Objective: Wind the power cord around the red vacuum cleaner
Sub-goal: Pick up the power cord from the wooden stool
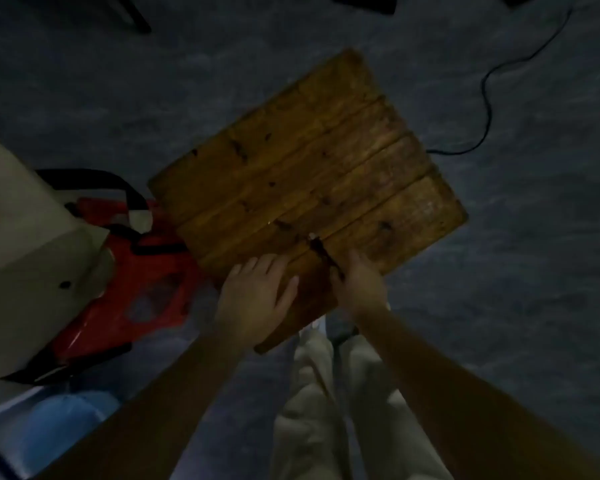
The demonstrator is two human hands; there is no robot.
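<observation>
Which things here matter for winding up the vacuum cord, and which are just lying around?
For the job: red vacuum cleaner, black power cord.
Lying about: wooden board, beige box, blue object.

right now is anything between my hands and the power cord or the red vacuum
Yes, the wooden board under the left hand and right hand: the power cord lies on the floor beyond its far right side, and its left edge overlaps the red vacuum.
</observation>
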